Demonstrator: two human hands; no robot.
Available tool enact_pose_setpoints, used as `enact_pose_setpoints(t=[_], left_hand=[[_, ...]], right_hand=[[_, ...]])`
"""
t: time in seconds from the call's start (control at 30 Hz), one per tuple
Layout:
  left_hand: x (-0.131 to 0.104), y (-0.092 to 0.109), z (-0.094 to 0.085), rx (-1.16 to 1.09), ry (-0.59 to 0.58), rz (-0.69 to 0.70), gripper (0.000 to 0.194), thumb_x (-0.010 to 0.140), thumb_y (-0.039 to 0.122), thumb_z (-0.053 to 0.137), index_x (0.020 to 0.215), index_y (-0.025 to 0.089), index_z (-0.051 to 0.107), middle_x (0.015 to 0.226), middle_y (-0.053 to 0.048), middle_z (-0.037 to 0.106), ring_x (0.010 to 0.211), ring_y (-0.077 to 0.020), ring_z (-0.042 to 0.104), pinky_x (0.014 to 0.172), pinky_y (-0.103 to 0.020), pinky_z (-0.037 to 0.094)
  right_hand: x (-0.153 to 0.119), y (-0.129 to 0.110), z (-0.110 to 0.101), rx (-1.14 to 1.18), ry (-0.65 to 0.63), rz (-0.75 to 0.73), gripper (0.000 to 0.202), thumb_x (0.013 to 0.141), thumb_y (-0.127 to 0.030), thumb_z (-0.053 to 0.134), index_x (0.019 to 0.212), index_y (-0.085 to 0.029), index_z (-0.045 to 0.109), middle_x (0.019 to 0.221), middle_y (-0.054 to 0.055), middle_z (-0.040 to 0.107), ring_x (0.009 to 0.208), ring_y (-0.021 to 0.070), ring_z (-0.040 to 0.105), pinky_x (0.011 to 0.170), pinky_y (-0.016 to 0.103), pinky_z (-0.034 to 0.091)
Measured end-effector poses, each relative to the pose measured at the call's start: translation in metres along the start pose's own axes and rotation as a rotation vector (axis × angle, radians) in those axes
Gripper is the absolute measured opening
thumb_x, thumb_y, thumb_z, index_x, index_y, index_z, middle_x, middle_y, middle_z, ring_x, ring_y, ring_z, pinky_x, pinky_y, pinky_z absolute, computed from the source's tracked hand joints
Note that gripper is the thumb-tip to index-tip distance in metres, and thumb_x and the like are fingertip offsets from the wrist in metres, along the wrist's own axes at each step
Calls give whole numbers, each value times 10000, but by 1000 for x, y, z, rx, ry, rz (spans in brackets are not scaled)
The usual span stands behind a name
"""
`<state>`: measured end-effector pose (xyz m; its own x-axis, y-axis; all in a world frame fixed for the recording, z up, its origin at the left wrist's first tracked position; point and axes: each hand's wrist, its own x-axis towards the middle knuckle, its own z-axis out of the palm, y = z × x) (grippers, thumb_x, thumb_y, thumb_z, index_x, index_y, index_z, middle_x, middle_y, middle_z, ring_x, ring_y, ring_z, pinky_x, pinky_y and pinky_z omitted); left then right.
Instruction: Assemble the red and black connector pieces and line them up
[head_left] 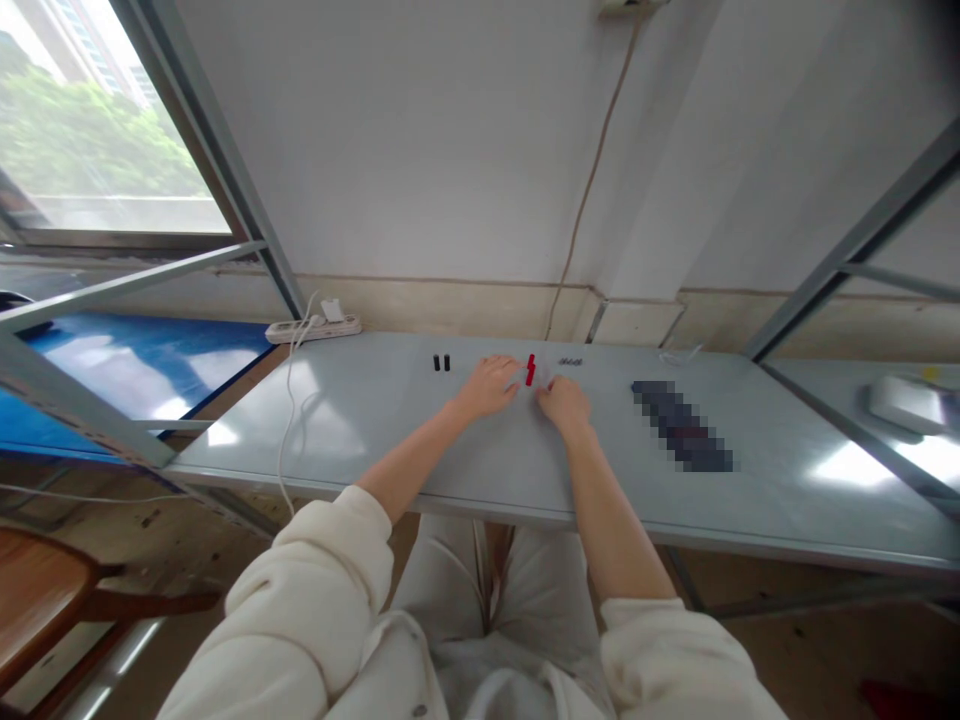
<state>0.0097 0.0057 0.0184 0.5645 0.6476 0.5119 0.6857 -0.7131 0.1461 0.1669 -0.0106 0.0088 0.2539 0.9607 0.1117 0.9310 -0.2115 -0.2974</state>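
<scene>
Both hands are stretched out to the far middle of the grey surface (pixel 390 440), meeting around a small red part (pixel 530 369). The left hand (pixel 489 385) lies palm down with its fingertips just at the red part's left side; the right hand (pixel 564 402) sits close on the other side, fingers curled toward it. At this size I cannot tell whether either hand is actually pinching the red part or only touching it, and something pale and small seems to lie between the fingertips, too blurred to name.

The step in hand looks like fine handling of the red part, perhaps fitting or aligning it. Such work calls for steadying with one hand while the other makes small, careful finger moves.

Two small black cylinders (pixel 442 362) stand just left of the left hand, a row of tiny dark pieces (pixel 570 361) lies behind the right hand, and a white power strip (pixel 313 327) rests at the far left edge.
</scene>
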Motion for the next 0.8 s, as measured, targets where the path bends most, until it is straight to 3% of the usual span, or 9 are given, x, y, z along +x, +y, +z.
enact_pose_setpoints(t=[0.17, 0.33, 0.6, 0.8], left_hand=[[-2, 11, 28, 44, -48, -55, 491, 779, 230, 430, 1257, 201, 321, 1197, -78, 454, 1044, -193, 425, 815, -319, 359], [0, 11, 33, 68, -62, -81, 396, 780, 181, 429, 1174, 210, 420, 1160, -68, 480, 1027, -188, 438, 808, -319, 363], [6, 6, 40, -126, 34, -311, 122, 755, 211, 496, 832, 175, 585, 897, -41, 574, 874, -157, 508, 786, -299, 385], [4, -2, 32, -288, 253, -335, 77, 749, 222, 516, 776, 166, 562, 809, -32, 572, 781, -136, 518, 746, -292, 406]], right_hand=[[-3, -4, 1, -63, 71, -18, 342, 750, -328, 469, 976, -95, 578, 1012, 181, 560, 986, 274, 507, 771, 376, 398], [0, -2, 6, -53, 96, -4, 322, 758, -308, 456, 974, -107, 583, 995, 164, 572, 961, 256, 520, 770, 367, 395], [8, 2, 16, -36, 129, 4, 280, 754, -297, 455, 931, -131, 593, 985, 141, 580, 958, 245, 519, 776, 372, 382], [10, 2, 17, -10, 119, -15, 236, 759, -262, 433, 886, -148, 596, 904, 124, 614, 886, 235, 557, 748, 369, 385]])
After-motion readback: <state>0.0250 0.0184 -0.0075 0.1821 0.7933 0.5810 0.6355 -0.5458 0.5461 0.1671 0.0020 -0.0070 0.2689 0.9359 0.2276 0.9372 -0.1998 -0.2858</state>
